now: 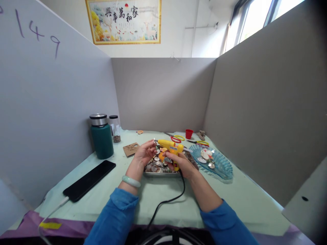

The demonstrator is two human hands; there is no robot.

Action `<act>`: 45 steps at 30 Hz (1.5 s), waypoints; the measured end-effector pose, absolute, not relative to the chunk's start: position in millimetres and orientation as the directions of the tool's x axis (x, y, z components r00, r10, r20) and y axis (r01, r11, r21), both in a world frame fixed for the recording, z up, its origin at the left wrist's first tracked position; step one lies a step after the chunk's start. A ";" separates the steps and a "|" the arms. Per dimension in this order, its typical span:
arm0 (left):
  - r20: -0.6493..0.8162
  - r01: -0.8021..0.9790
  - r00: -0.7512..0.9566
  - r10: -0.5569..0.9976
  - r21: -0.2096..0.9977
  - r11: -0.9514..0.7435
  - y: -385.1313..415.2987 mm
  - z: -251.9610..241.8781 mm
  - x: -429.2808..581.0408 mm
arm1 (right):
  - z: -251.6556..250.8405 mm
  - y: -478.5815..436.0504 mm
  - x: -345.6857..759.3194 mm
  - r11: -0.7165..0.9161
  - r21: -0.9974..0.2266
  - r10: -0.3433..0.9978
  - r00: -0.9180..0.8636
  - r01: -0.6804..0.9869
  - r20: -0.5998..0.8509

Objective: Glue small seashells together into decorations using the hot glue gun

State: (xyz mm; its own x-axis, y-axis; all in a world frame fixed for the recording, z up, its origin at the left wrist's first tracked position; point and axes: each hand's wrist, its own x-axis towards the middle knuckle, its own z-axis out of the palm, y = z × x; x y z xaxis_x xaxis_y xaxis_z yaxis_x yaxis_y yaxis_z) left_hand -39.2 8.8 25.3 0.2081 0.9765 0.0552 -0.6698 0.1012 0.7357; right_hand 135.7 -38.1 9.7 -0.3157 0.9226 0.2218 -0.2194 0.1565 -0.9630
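My right hand [182, 162] is wrapped round the handle of a yellow hot glue gun [167, 145], whose nozzle points left. A clear glue stick [188, 149] sticks out of its back end. Pinched in the fingertips of my left hand [145, 154] is a small white piece [154, 140], right at the nozzle; it is too small to name. Below both hands lies a metal tray [160, 175] filled with shells and small loose pieces, partly hidden by the hands and the gun. A speckled grey piece [168, 160] shows by my right fingers; I cannot tell whether they hold it.
A blue glass dish [224, 166] with shell pieces stands right. Behind are scissors [180, 137], more scissors [201, 143] and a red cup [189, 133]. Left are a green flask [102, 141], a jar [114, 129], a brown card [130, 149] and a phone [89, 180]. The gun's black cord [166, 201] runs forward.
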 end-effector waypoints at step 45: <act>0.111 -0.683 0.334 0.936 0.713 0.159 5.1 24.6 -39.8 | 6.2 -33.7 136.8 0.153 -0.942 0.899 -0.355 -0.299 0.258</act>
